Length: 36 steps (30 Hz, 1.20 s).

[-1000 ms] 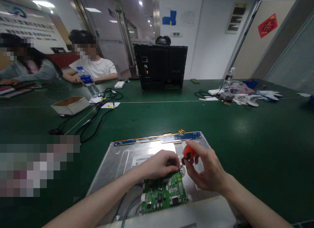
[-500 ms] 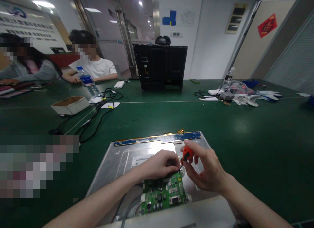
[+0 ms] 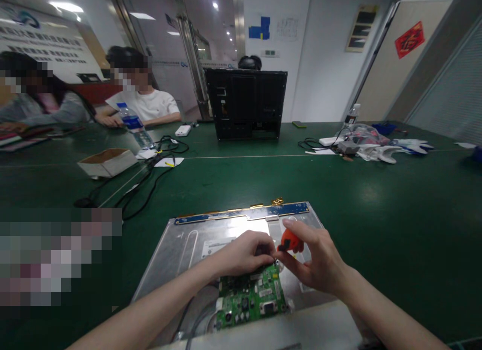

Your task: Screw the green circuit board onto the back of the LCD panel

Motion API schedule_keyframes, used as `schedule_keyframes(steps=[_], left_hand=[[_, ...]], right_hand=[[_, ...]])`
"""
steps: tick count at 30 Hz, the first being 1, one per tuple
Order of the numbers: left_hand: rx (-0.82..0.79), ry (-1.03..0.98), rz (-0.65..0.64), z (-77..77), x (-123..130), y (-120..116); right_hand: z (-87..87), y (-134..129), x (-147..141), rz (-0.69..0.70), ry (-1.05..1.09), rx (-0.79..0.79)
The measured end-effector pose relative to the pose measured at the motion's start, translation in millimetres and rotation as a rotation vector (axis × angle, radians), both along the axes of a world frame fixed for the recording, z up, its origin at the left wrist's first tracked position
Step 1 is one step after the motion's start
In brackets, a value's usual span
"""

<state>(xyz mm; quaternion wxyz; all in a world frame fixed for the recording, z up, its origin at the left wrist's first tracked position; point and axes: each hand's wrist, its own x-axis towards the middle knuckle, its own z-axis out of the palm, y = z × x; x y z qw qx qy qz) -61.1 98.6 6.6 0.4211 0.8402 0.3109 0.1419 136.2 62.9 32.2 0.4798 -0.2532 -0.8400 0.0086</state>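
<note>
Our right hand is gripping the orange screwdriver, its handle angled flatter than before; the green board is lying partly beneath our left hand, whose grasp we cannot tell.

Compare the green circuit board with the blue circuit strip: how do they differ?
Shape: the green circuit board is broad, while the blue circuit strip is long and narrow.
Place: the green board is nearer the wearer; the blue strip runs along the far edge of the metal panel.
Hands: the left hand partly covers the green board, but not the blue strip.
Shared: both lie over the panel.
</note>
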Motion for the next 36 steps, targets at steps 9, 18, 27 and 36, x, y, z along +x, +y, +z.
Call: schedule_keyframes(steps=[9,18,27,36], left_hand=[[-0.020,-0.015,0.003,4.5,1.3,-1.3],[0.018,0.025,0.016,1.0,0.6,0.1],[0.016,0.021,0.000,0.2,0.5,-0.2],[0.019,0.024,0.014,1.1,1.3,-0.9]], right_hand=[[1.1,-4.3,-0.8,-0.001,-0.006,-0.025],[-1.7,0.0,-0.9,0.004,-0.015,-0.014],[1.9,-2.1,0.0,0.011,0.031,-0.039],[-0.9,0.7,-0.2,0.007,0.024,-0.003]])
